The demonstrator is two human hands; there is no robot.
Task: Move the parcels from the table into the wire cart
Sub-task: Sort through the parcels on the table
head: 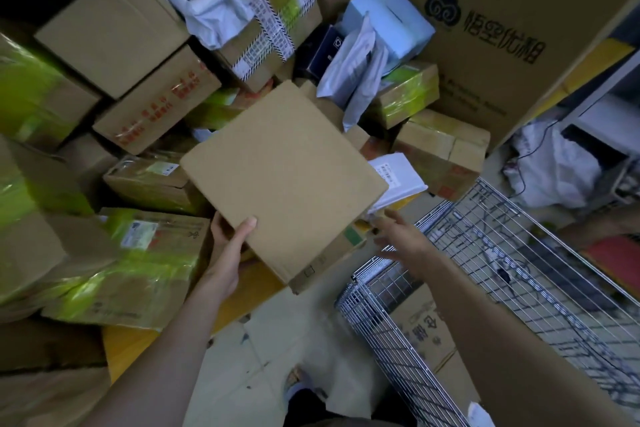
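Head view shows the left hand (228, 239) gripping the flat cardboard box (282, 180) by its near-left edge, held tilted above the parcel pile, the spread, empty right hand (401, 239) just beside its near-right corner, the wire cart (519, 270) lying to the right.

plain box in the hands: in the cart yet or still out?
Out. Left hand holds the plain box over the pile, left of the wire cart.

Yellow table (131, 343) (mostly buried), taped cardboard parcels (138, 263) and white mailer bags (356, 73) heaped on it
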